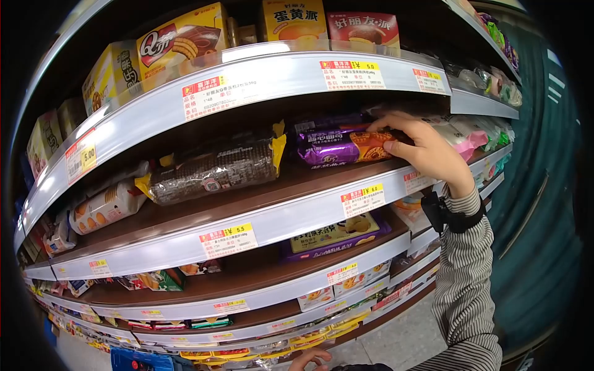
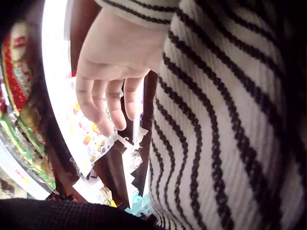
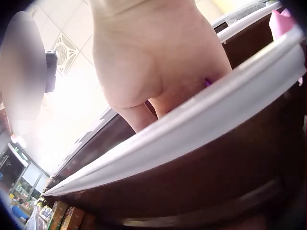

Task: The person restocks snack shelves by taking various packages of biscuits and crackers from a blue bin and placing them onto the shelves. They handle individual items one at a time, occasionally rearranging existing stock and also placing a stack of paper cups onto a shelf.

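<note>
A purple cookie packet (image 1: 328, 147) lies on the middle shelf, with cookies pictured on its right end. My right hand (image 1: 430, 148) grips that right end, thumb at the front and fingers over the top. In the right wrist view the shelf lip hides the fingertips of my right hand (image 3: 153, 57), and a sliver of purple shows beside the palm. My left hand (image 1: 312, 358) hangs low at the bottom of the head view. The left wrist view shows that left hand (image 2: 115, 67) holding nothing, its fingers loosely bent.
Left of the packet lies a dark cookie roll (image 1: 213, 170) with yellow ends. Snack boxes (image 1: 182, 40) stand on the shelf above, behind a price rail (image 1: 272, 77). A purple box (image 1: 337, 238) sits one shelf lower. A blue basket (image 1: 145, 360) is at the bottom left.
</note>
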{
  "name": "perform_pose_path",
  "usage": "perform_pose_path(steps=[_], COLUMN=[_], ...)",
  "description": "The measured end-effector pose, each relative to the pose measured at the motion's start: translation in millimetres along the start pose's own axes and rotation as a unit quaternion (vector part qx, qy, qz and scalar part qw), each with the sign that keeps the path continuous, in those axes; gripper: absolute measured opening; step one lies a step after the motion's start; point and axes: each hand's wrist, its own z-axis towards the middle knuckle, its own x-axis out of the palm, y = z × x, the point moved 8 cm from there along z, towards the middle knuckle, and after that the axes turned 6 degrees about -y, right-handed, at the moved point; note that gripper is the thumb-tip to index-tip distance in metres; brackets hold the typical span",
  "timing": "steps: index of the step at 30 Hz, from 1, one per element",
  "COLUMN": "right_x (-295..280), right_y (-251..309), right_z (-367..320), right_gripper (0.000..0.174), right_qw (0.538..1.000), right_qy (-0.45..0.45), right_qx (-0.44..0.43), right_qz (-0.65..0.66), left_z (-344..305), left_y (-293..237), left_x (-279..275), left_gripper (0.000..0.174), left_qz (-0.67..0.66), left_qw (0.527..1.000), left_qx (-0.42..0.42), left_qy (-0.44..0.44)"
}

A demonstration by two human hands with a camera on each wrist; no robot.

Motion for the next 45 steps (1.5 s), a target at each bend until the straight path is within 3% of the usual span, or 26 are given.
perform_pose_path(steps=[3, 9, 13, 16, 17, 19, 20, 21, 22, 25, 27, 29, 30, 31, 32, 35, 37, 39, 45], right_x=[3, 11, 7, -19, -21, -11, -2, 14, 34, 112, 162, 203, 215, 217, 226, 230, 228, 226, 224], right_y=[-5, -20, -3, 46, 60, 83, 100, 107, 113, 140, 156, 193, 215, 208, 226, 266, 298, 331, 445], right_z=[2, 3, -10, -40, -56, -93, -113, -134, -160, -249, -323, -454, -485, -505, -531, -573, -603, -631, -702], right_gripper=[0.026, 0.030, 0.031, 0.030, 0.029, 0.028, 0.025, 0.022, 0.019, 0.026, 0.030, 0.046, 0.056, 0.056, 0.055, 0.053, 0.051, 0.049, 0.045], right_qw=[0.997, 0.996, 0.999, 0.988, 0.985, 0.990, 0.992, 0.989, 0.986, 0.930, 0.850, 0.835, 0.791, 0.785, 0.783, 0.779, 0.777, 0.775, 0.767], right_qy=[0.047, 0.073, -0.004, -0.137, -0.157, -0.111, -0.103, -0.033, 0.006, 0.236, 0.291, 0.319, 0.337, 0.347, 0.345, 0.331, 0.318, 0.307, 0.259], right_qx=[0.065, 0.044, 0.028, -0.021, -0.023, 0.084, 0.067, 0.136, 0.146, 0.223, 0.341, 0.343, 0.380, 0.378, 0.381, 0.398, 0.414, 0.427, 0.472], right_qz=[0.008, -0.003, -0.032, -0.065, -0.066, -0.028, -0.025, 0.042, 0.085, 0.171, 0.276, 0.288, 0.341, 0.348, 0.350, 0.353, 0.352, 0.350, 0.348], left_z=[-3, -9, -16, -22, -26, -30, -32, -35, -35, -41, -61, -114, -128, -143, -161, -199, -231, -268, -389], left_y=[5, 3, 1, 11, 16, 22, 28, 40, 42, 69, 91, 149, 147, 146, 152, 138, 127, 121, 137], left_x=[-3, -4, -9, -16, -18, -23, -23, -22, -23, -31, -31, -39, -44, -48, -57, -70, -75, -74, -87], left_gripper=[0.023, 0.022, 0.018, 0.020, 0.021, 0.022, 0.023, 0.024, 0.025, 0.032, 0.035, 0.040, 0.041, 0.043, 0.046, 0.048, 0.050, 0.053, 0.051], left_qz=[-0.001, -0.006, 0.003, -0.013, -0.018, -0.026, -0.029, -0.003, -0.010, 0.014, 0.080, 0.148, 0.128, 0.111, 0.093, 0.087, 0.103, 0.156, 0.126], left_qw=[1.000, 1.000, 0.999, 0.999, 0.998, 0.996, 0.994, 0.988, 0.986, 0.976, 0.961, 0.916, 0.929, 0.940, 0.939, 0.963, 0.965, 0.962, 0.967], left_qx=[-0.005, 0.004, -0.012, -0.018, -0.025, -0.042, -0.058, -0.083, -0.073, -0.099, -0.061, -0.086, -0.087, -0.088, -0.159, -0.070, -0.065, -0.004, -0.035], left_qy=[-0.001, 0.025, 0.039, 0.050, 0.058, 0.069, 0.091, 0.134, 0.147, 0.195, 0.256, 0.363, 0.337, 0.311, 0.291, 0.245, 0.231, 0.224, 0.220])
